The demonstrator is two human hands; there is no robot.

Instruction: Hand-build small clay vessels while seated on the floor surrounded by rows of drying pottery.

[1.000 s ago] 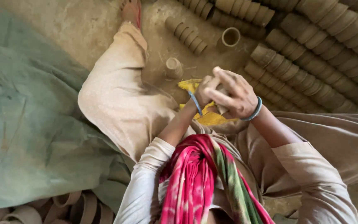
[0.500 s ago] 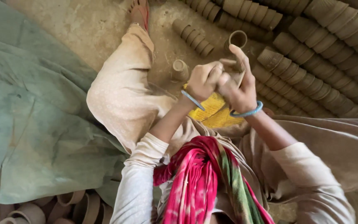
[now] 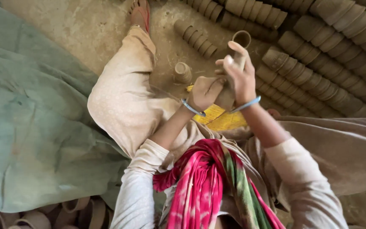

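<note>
Both hands risen slightly, left hand (image 3: 205, 91) and right hand (image 3: 240, 78) clasped round a clay cup (image 3: 225, 98) (mostly hidden), wrists bent.

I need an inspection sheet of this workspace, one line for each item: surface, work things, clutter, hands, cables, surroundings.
Surface: dusty earthen floor.
Work things: clay cup held between both hands over a yellow cloth.
Clutter: single cup standing on the floor; another cup beyond the hands.
Hands: left hand and right hand both grip the clay cup.
Cables: nothing seen.
Surroundings: rows of stacked cups to the right; green tarp to the left.
</note>
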